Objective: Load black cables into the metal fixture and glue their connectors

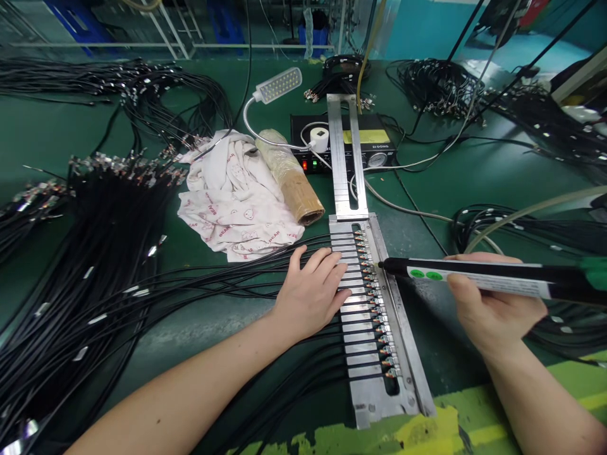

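Note:
A metal slotted fixture lies lengthwise before me, holding a row of black cables whose stripped ends with small metal connectors line up along its right side. My left hand rests palm down across the cables and the fixture's left part, fingers spread and extended. In my right hand is a thick black dispensing syringe with a white label and green dots, held nearly level. Its narrow tip points left, close to the connectors in the upper half of the row; whether it touches them I cannot tell.
Behind the fixture stand a slotted metal cover and a black control box with a gauge. A patterned cloth, a cardboard roll and a gooseneck lamp are left of it. Cable bundles lie on both sides.

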`<state>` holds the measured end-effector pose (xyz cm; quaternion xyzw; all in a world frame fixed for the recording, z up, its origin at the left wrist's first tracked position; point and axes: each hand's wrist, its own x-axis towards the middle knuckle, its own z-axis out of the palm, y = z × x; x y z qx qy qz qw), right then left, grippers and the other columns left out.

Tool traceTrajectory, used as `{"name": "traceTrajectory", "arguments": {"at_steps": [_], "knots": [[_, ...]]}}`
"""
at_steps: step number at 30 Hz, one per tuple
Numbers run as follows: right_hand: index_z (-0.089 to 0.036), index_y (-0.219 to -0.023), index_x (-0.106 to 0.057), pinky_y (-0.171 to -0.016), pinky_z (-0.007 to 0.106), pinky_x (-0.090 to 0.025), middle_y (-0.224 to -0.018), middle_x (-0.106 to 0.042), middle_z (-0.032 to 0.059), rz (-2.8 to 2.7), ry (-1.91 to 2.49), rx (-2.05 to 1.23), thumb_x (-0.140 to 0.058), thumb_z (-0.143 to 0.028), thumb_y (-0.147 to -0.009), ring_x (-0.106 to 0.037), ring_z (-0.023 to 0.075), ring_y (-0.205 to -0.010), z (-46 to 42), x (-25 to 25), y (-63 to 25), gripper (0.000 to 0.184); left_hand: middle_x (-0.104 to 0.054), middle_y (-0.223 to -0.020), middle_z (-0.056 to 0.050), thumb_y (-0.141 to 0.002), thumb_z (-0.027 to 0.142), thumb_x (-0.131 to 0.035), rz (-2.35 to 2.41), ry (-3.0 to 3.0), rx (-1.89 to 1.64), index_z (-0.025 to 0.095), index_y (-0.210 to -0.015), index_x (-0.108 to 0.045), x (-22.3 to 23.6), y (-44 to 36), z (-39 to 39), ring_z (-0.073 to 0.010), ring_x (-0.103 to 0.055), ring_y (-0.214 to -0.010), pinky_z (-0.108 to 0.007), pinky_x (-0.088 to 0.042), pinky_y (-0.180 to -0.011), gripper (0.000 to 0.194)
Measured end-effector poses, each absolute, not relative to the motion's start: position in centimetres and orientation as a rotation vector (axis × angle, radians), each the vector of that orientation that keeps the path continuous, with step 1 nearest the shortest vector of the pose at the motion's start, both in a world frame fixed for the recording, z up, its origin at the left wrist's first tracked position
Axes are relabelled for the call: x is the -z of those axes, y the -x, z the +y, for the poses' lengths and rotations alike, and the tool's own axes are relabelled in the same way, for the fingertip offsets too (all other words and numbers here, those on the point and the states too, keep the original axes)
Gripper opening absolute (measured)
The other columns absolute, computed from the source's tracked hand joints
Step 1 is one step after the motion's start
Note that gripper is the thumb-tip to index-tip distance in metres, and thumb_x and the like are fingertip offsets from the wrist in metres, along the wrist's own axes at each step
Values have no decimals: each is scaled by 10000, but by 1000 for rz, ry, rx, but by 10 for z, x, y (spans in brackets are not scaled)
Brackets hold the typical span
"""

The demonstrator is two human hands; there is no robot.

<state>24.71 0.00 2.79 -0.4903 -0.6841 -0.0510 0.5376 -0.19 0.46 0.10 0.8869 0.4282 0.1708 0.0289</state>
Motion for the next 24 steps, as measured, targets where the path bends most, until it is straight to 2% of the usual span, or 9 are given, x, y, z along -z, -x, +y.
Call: {"name": "traceTrajectory", "arguments": {"at_steps": [12,19,24], "knots": [[-207,-835,-655,-454,285,-469,-741,-642,12,-1633,1155,110,-714,-206,-677,-602,150,-565,-2,-30,-247,168,-549,-1255,-107,-916,342,-418,1324,-2738,-523,149,-1129,-549,-1,2,4,-272,-444,-1191,-536,-251,-1023,316],[-206,-766,-658,-433,288,-457,-718,-644,11,-1640,1142,124,-712,-219,-673,-599,158,-543,1,-31,-245,108,-551,-1250,-108,-913,341,-425,1320,-2734,-530,150,-1127,-549,-1,2,5,-275,-450,-1188,-537,-257,-1020,312],[-206,-811,-675,-468,312,-474,-725,-661,21,-1575,1138,128,-725,-215,-652,-614,181,-566,2,-29,-246,167,-552,-1250,-113,-912,338,-428,1319,-2733,-528,150,-1124,-550,-1,2,4,-277,-448,-1188,-539,-252,-1021,308]]}}
